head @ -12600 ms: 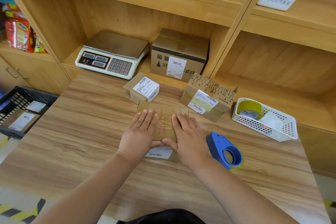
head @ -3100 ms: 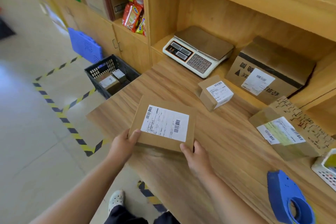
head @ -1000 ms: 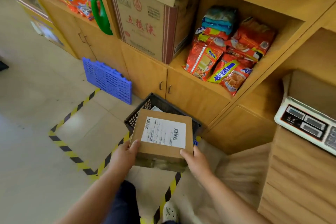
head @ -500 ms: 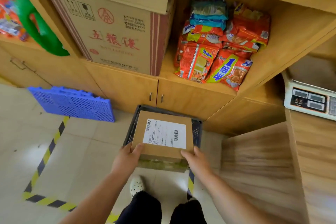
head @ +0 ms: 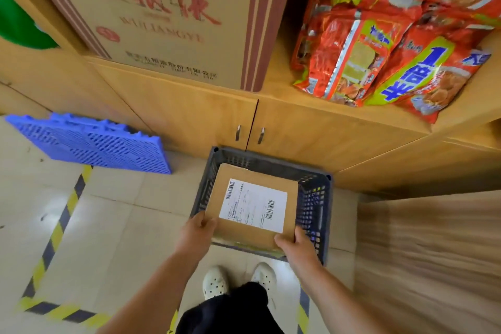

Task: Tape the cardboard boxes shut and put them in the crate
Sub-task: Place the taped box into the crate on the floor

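Both hands, left hand (head: 199, 233) and right hand (head: 295, 245), grip the labelled box (head: 250, 206) by its near corners, low inside the crate (head: 314, 198); best keep it level; release only once it's seated.

Stockroom: shelved snack packs (head: 379, 43), carton (head: 162, 16)

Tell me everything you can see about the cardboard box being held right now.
The box is flat, brown cardboard, label side up, with a white shipping label bearing two barcodes. Shiny tape shows along its near edge. It is held about level over the dark mesh crate, the left hand and right hand gripping its near corners. Whether it touches anything inside the crate cannot be told.
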Demonstrator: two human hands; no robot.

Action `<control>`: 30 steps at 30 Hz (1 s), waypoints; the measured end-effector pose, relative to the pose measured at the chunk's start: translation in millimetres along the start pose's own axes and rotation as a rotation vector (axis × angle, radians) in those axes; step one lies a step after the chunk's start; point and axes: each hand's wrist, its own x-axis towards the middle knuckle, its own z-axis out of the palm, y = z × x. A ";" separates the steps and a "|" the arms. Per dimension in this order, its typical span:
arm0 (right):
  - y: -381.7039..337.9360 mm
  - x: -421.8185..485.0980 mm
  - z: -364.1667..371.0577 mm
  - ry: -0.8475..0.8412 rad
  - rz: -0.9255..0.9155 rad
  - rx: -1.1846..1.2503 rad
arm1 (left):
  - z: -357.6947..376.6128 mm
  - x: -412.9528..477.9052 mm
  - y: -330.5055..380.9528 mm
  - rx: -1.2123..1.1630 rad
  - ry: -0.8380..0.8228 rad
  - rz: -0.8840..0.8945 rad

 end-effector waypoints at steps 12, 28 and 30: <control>77.3 170.8 91.8 -0.044 0.027 -0.089 | 59.4 173.7 -103.4 0.293 0.086 -0.025; 123.3 218.8 128.4 -0.030 0.048 -0.288 | 103.2 198.7 -137.1 0.840 0.156 -0.028; 122.0 217.1 128.2 -0.038 0.048 -0.316 | 104.3 194.5 -140.3 1.002 0.160 0.056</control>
